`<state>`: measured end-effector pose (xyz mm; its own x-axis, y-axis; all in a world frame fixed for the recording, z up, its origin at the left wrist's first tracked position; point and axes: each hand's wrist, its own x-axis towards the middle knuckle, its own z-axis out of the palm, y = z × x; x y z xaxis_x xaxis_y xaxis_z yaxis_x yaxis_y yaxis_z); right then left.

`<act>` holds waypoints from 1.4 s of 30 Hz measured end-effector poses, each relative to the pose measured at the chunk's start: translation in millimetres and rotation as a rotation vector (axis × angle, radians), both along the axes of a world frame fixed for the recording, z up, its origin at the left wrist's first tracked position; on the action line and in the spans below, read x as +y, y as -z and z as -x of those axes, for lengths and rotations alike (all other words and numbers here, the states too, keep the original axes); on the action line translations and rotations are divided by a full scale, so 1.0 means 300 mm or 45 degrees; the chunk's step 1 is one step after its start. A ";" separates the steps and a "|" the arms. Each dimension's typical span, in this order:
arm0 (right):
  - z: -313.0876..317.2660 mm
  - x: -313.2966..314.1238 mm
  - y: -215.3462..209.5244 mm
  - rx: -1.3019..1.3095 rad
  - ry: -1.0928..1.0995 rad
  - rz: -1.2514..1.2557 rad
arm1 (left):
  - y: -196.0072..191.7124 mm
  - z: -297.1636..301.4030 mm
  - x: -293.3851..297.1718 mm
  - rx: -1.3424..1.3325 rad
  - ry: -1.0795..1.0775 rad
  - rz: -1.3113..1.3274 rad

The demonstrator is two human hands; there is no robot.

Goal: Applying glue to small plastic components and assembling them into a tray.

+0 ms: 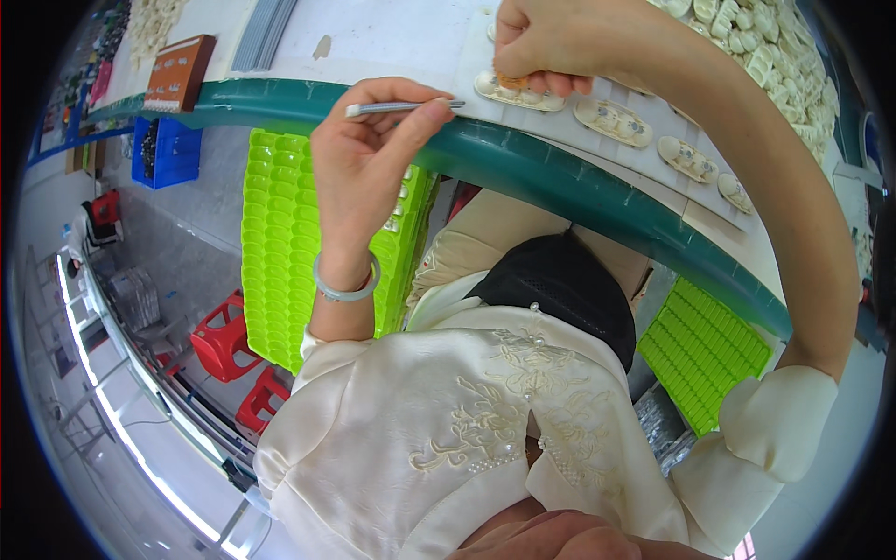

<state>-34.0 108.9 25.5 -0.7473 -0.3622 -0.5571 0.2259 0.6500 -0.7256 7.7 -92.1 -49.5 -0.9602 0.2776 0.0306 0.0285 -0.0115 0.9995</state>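
My left hand (pixel 359 159) is raised just in front of the table edge. Its fingers pinch a slim grey-and-white stick tool (pixel 401 107) whose narrow tip points right; its exact kind is unclear. Over the tabletop, my right hand (pixel 546 47) is closed on a small orange piece (pixel 510 81), pressed against an oval white piece (pixel 541 97) with small decorations. Fingers partly cover both. More decorated oval pieces, such as this one (pixel 612 123) and another (pixel 688 159), lie in a row to the right on a pale board (pixel 644 173).
A large heap of small white pieces (pixel 775 65) sits at the far right. Grey strips (pixel 264 35) and a brown board (pixel 179 73) lie at the far left. Green trays (pixel 280 243) (pixel 705 345) stand below the green table edge (pixel 271 103). Red stools (pixel 221 341) are on the left.
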 end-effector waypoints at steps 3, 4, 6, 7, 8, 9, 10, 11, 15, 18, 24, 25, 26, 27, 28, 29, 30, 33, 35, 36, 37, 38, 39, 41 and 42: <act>0.000 -0.053 -0.024 -0.075 0.152 -0.411 | 0.010 -0.005 0.022 -0.029 0.047 0.026; 0.000 -0.054 -0.028 -0.075 0.143 -0.414 | 0.013 -0.011 0.027 -0.031 0.038 0.023; 0.000 -0.051 -0.035 -0.110 0.164 -0.404 | 0.020 -0.021 0.033 -0.056 0.036 -0.033; -0.008 -0.041 -0.054 -0.114 0.157 -0.411 | 0.024 -0.023 0.028 -0.062 0.029 -0.039; -0.023 -0.023 -0.086 -0.046 0.170 -0.356 | 0.029 -0.023 0.024 -0.065 0.024 -0.038; -0.040 -0.003 -0.108 0.017 0.185 -0.306 | 0.035 -0.025 0.024 -0.072 0.021 -0.043; -0.056 0.010 -0.120 0.008 0.186 -0.323 | 0.041 -0.024 0.022 -0.082 0.023 -0.059; -0.071 0.022 -0.130 0.051 0.228 -0.384 | 0.046 -0.023 0.017 -0.064 0.044 -0.050; -0.195 0.195 0.007 0.558 0.149 -0.241 | 0.032 -0.057 0.036 -0.110 0.087 0.036; -0.275 0.213 0.045 0.744 0.108 -0.317 | 0.017 -0.071 0.091 0.080 0.182 0.005; -0.391 0.155 0.104 0.979 0.238 -0.409 | -0.036 0.005 0.221 0.427 0.380 0.286; -0.384 0.160 0.122 1.069 0.196 -0.436 | -0.044 0.018 0.233 0.470 0.440 0.363; -0.378 0.164 0.135 1.158 0.153 -0.463 | -0.049 0.033 0.239 0.474 0.457 0.370; -0.374 0.166 0.143 1.158 0.169 -0.456 | -0.053 0.049 0.238 0.477 0.519 0.397; -0.370 0.168 0.150 1.138 0.172 -0.446 | -0.058 0.057 0.241 0.480 0.580 0.424; -0.371 0.172 0.155 1.117 0.174 -0.435 | -0.066 0.059 0.248 0.481 0.593 0.434; -0.371 0.174 0.161 1.118 0.184 -0.422 | -0.073 0.060 0.251 0.383 0.601 0.352; -0.370 0.181 0.173 1.150 0.198 -0.395 | -0.078 0.076 0.241 0.303 0.633 0.317; -0.368 0.184 0.174 1.128 0.165 -0.408 | -0.081 0.093 0.240 0.320 0.655 0.359; -0.367 0.186 0.174 1.127 0.169 -0.403 | -0.087 0.106 0.245 0.415 0.726 0.461; -0.368 0.187 0.174 1.133 0.169 -0.397 | -0.098 0.115 0.250 0.511 0.797 0.562; -0.368 0.187 0.175 1.140 0.170 -0.391 | -0.124 0.117 0.258 0.509 0.798 0.566; -0.368 0.188 0.177 1.139 0.174 -0.387 | -0.157 0.118 0.272 0.480 0.815 0.549; -0.369 0.190 0.181 1.111 0.194 -0.373 | -0.165 0.129 0.279 0.448 0.836 0.535; -0.369 0.188 0.180 1.112 0.196 -0.373 | -0.151 0.145 0.277 0.289 0.884 0.503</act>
<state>76.7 165.2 -28.6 -0.9724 -0.1583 0.1712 -0.2235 0.8423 -0.4905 -35.9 -8.9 -4.2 -0.5485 0.8359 -0.0212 0.3456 0.2497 0.9045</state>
